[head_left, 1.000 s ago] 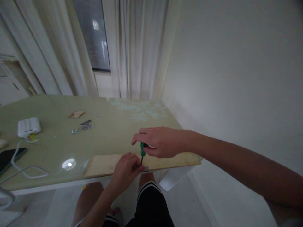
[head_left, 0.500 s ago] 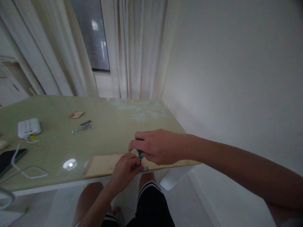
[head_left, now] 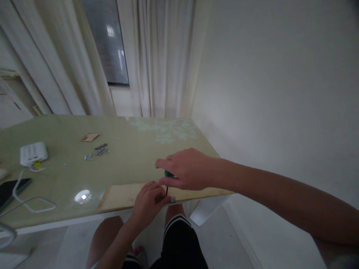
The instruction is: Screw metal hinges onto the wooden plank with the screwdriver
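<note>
A wooden board [head_left: 120,195] lies along the table's front edge. My right hand [head_left: 189,170] is above it, closed around the green handle of a screwdriver [head_left: 169,174], its index finger stretched forward. The shaft points down to the board's front edge. Beside the shaft, my left hand [head_left: 150,198] rests on the board with thumb and fingers pinched near the tip; what they grip is hidden. A small metal plate [head_left: 173,199] shows at the edge just right of the left fingertips. The screwdriver's tip cannot be made out clearly.
Across the green table [head_left: 134,164] lie loose screws [head_left: 88,157], a pile of small metal parts [head_left: 101,151] and a small wooden piece [head_left: 89,137]. At the left are a white box [head_left: 33,153] with a cable [head_left: 33,210] and a dark flat device [head_left: 11,190]. A wall [head_left: 280,93] stands right.
My right hand has risen slightly and its fingers have shifted and loosened around the screwdriver handle, showing more of the shaft. My left hand stays at the board's edge.
</note>
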Action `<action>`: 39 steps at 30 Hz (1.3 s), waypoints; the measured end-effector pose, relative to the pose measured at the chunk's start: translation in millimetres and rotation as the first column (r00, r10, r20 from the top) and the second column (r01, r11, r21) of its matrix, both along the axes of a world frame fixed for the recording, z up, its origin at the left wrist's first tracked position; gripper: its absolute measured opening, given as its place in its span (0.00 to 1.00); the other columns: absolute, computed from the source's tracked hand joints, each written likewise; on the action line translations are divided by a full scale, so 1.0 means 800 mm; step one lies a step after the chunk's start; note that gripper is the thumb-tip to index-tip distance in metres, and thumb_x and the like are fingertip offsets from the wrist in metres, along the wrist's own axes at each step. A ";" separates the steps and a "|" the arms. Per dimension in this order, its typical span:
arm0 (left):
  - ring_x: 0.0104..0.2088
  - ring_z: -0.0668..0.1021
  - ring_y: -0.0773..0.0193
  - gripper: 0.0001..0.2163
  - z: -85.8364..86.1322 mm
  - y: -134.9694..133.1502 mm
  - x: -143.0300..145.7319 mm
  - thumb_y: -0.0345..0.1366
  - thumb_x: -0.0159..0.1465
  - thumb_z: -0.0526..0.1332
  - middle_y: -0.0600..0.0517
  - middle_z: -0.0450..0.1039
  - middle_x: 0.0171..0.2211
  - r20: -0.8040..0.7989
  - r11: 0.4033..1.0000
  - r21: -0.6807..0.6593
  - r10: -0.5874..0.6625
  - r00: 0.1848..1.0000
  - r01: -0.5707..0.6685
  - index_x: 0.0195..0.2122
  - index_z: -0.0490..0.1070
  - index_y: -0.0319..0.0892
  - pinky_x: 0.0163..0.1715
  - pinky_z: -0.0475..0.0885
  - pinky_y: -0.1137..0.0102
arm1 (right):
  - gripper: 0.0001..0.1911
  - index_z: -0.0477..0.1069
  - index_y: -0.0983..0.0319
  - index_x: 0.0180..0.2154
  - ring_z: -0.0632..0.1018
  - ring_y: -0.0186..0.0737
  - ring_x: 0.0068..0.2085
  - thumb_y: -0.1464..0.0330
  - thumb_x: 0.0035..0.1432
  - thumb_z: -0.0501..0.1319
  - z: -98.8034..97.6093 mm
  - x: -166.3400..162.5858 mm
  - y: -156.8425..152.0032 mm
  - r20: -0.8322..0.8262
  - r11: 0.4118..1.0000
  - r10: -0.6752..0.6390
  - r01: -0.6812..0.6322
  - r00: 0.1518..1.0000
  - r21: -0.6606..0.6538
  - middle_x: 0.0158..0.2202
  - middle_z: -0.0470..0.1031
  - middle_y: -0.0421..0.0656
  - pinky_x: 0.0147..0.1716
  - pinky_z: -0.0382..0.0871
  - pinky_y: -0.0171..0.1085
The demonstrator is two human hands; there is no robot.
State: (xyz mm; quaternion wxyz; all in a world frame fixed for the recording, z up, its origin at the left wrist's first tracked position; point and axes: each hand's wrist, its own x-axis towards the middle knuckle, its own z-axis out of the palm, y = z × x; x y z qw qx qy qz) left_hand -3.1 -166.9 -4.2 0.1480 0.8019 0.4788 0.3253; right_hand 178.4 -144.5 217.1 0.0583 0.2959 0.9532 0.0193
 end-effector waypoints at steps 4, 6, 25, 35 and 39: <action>0.38 0.77 0.58 0.11 0.003 0.000 -0.003 0.38 0.62 0.73 0.53 0.76 0.31 0.023 0.999 -0.037 -0.022 0.999 0.023 0.27 0.74 0.44 0.43 0.68 0.65 | 0.26 0.73 0.61 0.51 0.82 0.52 0.36 0.48 0.73 0.49 -0.002 -0.006 -0.003 0.051 0.983 -0.163 0.158 0.985 0.094 0.34 0.81 0.50 0.31 0.66 0.40; 0.39 0.77 0.58 0.08 0.004 0.001 -0.006 0.39 0.63 0.72 0.53 0.77 0.33 0.047 0.996 -0.051 -0.073 0.996 0.075 0.30 0.77 0.45 0.44 0.69 0.65 | 0.19 0.71 0.60 0.54 0.82 0.50 0.39 0.55 0.74 0.52 -0.003 -0.003 -0.002 0.020 0.996 -0.065 0.063 0.998 0.062 0.38 0.81 0.49 0.33 0.67 0.40; 0.35 0.76 0.59 0.13 -0.003 -0.001 -0.004 0.41 0.66 0.68 0.53 0.74 0.28 0.049 1.000 -0.003 0.001 0.999 -0.001 0.26 0.72 0.45 0.39 0.68 0.65 | 0.21 0.69 0.60 0.57 0.82 0.50 0.43 0.55 0.72 0.55 -0.003 -0.001 -0.003 -0.020 1.000 0.018 -0.018 1.000 0.021 0.46 0.81 0.51 0.35 0.69 0.41; 0.39 0.78 0.58 0.09 0.008 0.003 -0.007 0.39 0.65 0.69 0.51 0.78 0.35 0.066 0.990 -0.095 -0.097 0.993 0.103 0.29 0.76 0.44 0.42 0.70 0.65 | 0.16 0.69 0.59 0.57 0.80 0.47 0.48 0.62 0.73 0.55 -0.008 0.000 0.003 -0.057 0.996 0.083 -0.081 0.995 0.039 0.51 0.79 0.51 0.38 0.68 0.40; 0.39 0.79 0.58 0.10 0.008 0.005 -0.010 0.39 0.65 0.69 0.51 0.79 0.35 0.089 0.986 -0.097 -0.127 0.988 0.135 0.26 0.78 0.45 0.44 0.71 0.65 | 0.23 0.69 0.60 0.56 0.82 0.50 0.42 0.51 0.72 0.54 -0.008 -0.003 0.001 -0.035 0.997 -0.054 0.056 0.998 0.052 0.43 0.82 0.51 0.35 0.69 0.41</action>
